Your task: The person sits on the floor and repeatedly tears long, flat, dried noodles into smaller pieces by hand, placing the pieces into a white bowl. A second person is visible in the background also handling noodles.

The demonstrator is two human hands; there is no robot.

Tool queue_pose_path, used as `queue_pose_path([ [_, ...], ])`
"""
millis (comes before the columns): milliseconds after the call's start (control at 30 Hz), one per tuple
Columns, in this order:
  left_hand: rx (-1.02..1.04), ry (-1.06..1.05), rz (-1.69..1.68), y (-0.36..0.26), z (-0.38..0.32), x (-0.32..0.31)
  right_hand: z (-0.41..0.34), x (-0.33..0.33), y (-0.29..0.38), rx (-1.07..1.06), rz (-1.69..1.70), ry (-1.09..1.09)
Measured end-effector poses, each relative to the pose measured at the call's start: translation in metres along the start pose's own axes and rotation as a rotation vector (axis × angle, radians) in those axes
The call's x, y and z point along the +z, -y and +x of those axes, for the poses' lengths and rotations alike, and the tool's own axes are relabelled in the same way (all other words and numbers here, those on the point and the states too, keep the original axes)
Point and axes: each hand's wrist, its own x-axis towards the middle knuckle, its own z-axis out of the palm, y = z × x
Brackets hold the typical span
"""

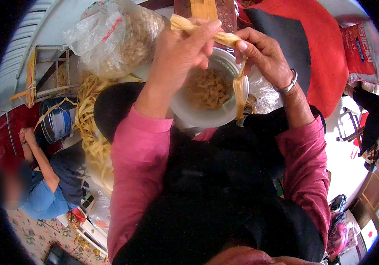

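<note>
My left hand (186, 49) grips one end of a pale yellow dried leaf strip (226, 39), perhaps husk or bamboo sheath, folded into a narrow packet. The fingers of my right hand (264, 53) pinch its other end, and a twisted tail of the strip (238, 96) hangs from there over the bowl's right rim. Below both hands is a white bowl (197, 121) with small brown pieces (209, 89) in it. What the packet holds inside, if anything, is hidden.
A clear plastic bag of light brown pieces (136, 36) stands at the upper left. Long dried strips (93, 116) lie in a heap on the left. A seated person (45, 195) is farther left, beside a metal bucket (55, 121). Red cloth (328, 56) spreads at the right.
</note>
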Motion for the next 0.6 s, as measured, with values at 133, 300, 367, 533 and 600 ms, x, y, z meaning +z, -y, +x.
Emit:
queue_pose_path([
  [133, -0.026, -0.035, -0.133, 0.000, 0.002, -0.008, -0.003, -0.005, 0.004, -0.094, -0.199, 0.029],
  [300, 0.031, -0.104, -0.209, -0.010, 0.004, -0.011, 0.002, -0.009, 0.021, -0.208, -0.310, -0.021],
  [367, 0.070, -0.112, -0.189, -0.016, 0.008, -0.008, 0.013, -0.019, 0.025, -0.258, -0.471, -0.074],
  [533, 0.170, -0.106, -0.051, -0.042, 0.037, -0.009, 0.045, -0.035, 0.039, -0.483, -0.710, -0.284],
  [600, 0.207, -0.102, -0.011, -0.047, 0.049, -0.010, 0.062, -0.041, 0.038, -0.516, -0.814, -0.339],
])
